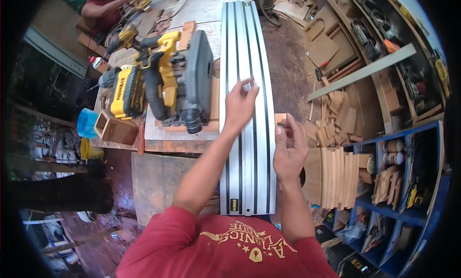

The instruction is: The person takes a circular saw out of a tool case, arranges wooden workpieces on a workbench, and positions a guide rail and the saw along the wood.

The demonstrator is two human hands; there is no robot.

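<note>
A long silver guide rail (pixel 247 148) with dark strips lies lengthwise in front of me, its near end reaching my body. My left hand (pixel 241 105) is over the rail's middle, its fingers curled together around something small and pale that I cannot make out. At the rail's right edge is my right hand (pixel 291 150), fingers raised and thumb apart, with nothing visible in it. Whether it touches the rail, I cannot tell. Left of the rail, a yellow and black cordless track saw (pixel 198 78) rests on the workbench (pixel 177 146).
A cordless drill (pixel 128 37) and an open wooden box (pixel 115 129) are on the left of the bench. Stacked wood strips (pixel 338 177) and a blue shelf unit (pixel 398 213) stand on the right. Another person (pixel 105 11) works at the far left.
</note>
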